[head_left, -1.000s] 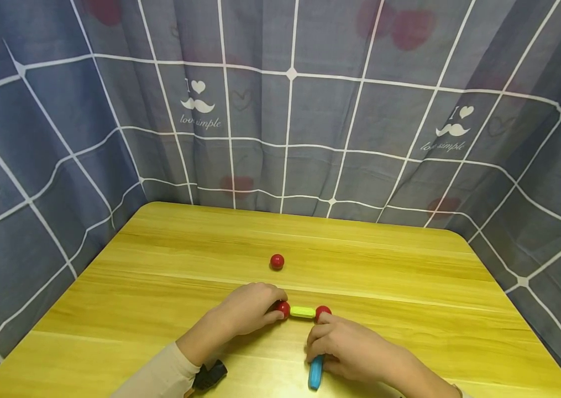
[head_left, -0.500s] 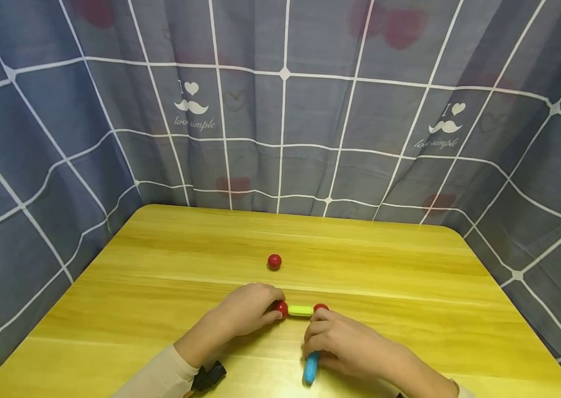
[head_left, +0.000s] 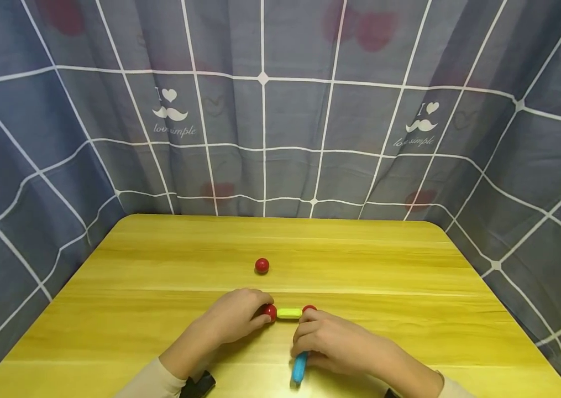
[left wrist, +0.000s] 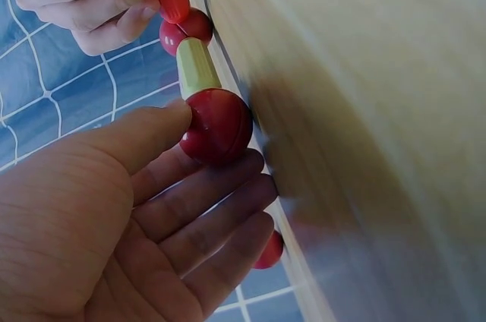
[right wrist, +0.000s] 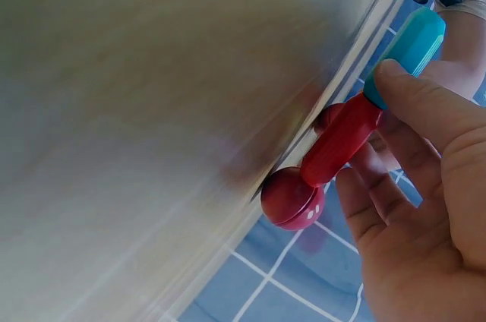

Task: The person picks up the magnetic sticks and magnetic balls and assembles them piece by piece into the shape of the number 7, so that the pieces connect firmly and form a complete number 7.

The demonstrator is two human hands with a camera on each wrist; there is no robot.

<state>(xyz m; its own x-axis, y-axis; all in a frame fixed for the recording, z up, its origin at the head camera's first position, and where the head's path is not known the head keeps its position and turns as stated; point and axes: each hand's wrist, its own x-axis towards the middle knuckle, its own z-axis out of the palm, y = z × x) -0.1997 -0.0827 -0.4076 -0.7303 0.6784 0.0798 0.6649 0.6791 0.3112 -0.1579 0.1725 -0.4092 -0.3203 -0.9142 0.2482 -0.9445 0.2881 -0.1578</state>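
My left hand (head_left: 235, 315) pinches a red ball (left wrist: 219, 126) between thumb and fingers. From that ball a short yellow-green rod (head_left: 289, 313) runs to another red ball (right wrist: 292, 198), making a bar low over the table. A stick with a blue part (right wrist: 410, 45) and a red part (right wrist: 342, 138) end to end is held in my right hand (head_left: 332, 340). The red end meets the second ball, while the blue end points toward the near side. In the head view the right fingers cover most of that ball and the red part.
Farther back on the wood-grain table (head_left: 360, 260), a loose red ball (head_left: 262, 265) lies alone. Grey-blue checked curtains (head_left: 290, 110) hang behind the table and along both sides. Each wrist wears a black strap (head_left: 198, 384).
The head view has swung, so everything sits farther left in it. My right hand has edged toward the second ball with the blue-and-red stick, covering more of it. The left hand keeps its hold.
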